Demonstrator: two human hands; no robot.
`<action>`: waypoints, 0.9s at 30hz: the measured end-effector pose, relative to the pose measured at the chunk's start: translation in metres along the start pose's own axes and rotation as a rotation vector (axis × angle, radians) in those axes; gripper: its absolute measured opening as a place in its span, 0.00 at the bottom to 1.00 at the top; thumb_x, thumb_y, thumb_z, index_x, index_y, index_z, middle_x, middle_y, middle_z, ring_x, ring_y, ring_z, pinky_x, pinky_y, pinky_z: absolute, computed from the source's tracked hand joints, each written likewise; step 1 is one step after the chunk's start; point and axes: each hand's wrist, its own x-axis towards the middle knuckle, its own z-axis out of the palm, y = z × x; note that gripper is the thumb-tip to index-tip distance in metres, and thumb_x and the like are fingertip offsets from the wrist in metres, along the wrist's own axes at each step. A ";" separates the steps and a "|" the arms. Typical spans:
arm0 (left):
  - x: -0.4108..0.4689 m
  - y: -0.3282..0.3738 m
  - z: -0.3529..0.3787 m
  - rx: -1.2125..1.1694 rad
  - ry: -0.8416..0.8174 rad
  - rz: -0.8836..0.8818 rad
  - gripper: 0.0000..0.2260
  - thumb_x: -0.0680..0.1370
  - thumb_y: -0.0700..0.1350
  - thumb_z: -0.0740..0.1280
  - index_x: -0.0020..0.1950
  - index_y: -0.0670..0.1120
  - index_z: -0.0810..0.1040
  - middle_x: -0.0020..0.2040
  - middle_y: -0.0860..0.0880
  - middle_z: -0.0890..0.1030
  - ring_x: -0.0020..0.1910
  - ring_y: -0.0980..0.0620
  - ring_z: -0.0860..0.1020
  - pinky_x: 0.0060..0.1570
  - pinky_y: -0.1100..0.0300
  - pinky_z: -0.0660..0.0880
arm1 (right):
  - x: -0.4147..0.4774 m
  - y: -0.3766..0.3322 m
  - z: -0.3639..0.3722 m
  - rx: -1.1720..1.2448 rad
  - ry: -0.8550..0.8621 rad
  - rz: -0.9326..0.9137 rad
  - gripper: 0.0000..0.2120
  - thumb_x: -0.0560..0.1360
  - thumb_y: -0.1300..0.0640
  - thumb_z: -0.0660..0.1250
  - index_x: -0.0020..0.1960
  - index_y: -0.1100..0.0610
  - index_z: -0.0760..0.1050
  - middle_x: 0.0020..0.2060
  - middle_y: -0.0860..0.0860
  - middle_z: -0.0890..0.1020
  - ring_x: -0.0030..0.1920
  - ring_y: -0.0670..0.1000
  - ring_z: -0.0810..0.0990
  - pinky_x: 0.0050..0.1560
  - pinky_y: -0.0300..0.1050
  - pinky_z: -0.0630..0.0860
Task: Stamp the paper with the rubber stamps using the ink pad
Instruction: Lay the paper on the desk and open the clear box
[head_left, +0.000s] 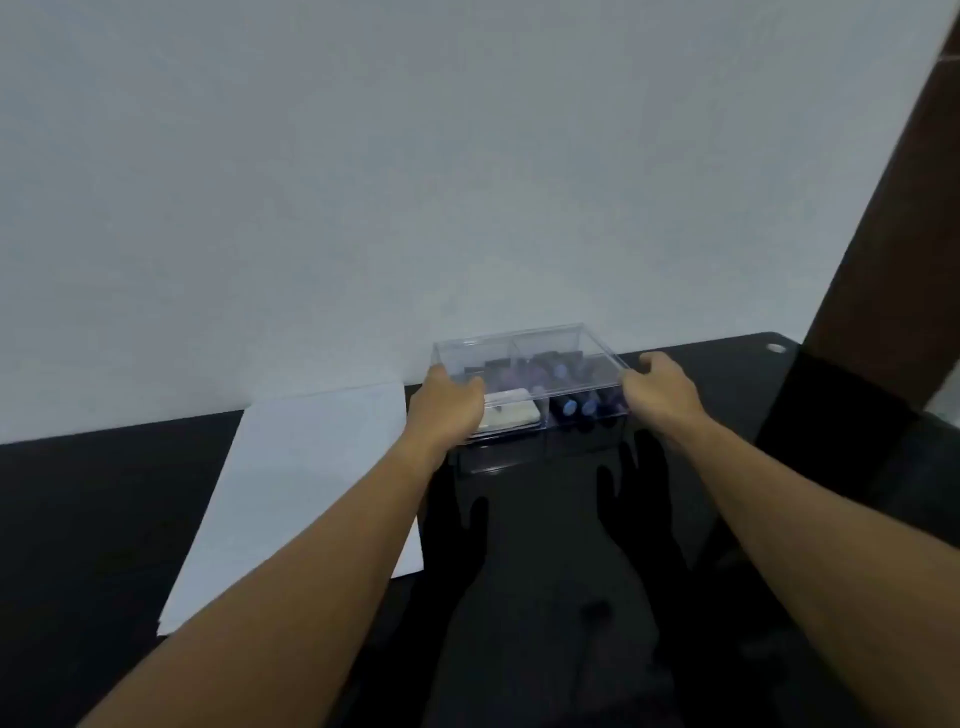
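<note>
A clear plastic box (524, 415) stands on the black table against the wall. Its clear lid (530, 345) is raised a little above the box. My left hand (449, 402) grips the lid's left edge and my right hand (660, 387) grips its right edge. Inside the box lie several dark and purple rubber stamps (582, 402) on the right and a pale ink pad (511, 413) on the left. A white sheet of paper (291, 483) lies on the table left of the box, partly under my left forearm.
The glossy black table (545, 597) mirrors my hands. A pale wall (363, 182) rises right behind the box. A brown post (893, 218) leans at the far right, with a small hole in the table (776, 347) near it.
</note>
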 end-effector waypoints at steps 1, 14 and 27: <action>0.006 0.001 0.003 -0.022 0.009 -0.002 0.19 0.79 0.49 0.61 0.69 0.45 0.71 0.61 0.48 0.79 0.57 0.48 0.77 0.49 0.57 0.74 | 0.006 0.000 0.002 0.020 -0.009 0.029 0.26 0.80 0.55 0.61 0.77 0.60 0.64 0.68 0.57 0.74 0.63 0.56 0.74 0.55 0.43 0.67; 0.016 -0.007 0.011 0.129 0.097 -0.059 0.18 0.74 0.47 0.68 0.62 0.42 0.75 0.55 0.44 0.80 0.53 0.43 0.79 0.54 0.49 0.80 | 0.022 0.012 0.017 0.010 0.001 0.033 0.14 0.79 0.57 0.57 0.49 0.61 0.81 0.44 0.56 0.83 0.42 0.55 0.78 0.38 0.44 0.70; -0.124 -0.008 -0.002 0.078 0.038 0.037 0.15 0.77 0.45 0.67 0.64 0.47 0.74 0.56 0.51 0.79 0.51 0.51 0.77 0.49 0.58 0.72 | -0.092 0.054 -0.037 -0.063 0.057 -0.016 0.15 0.79 0.57 0.56 0.40 0.59 0.77 0.38 0.53 0.80 0.44 0.56 0.76 0.43 0.46 0.67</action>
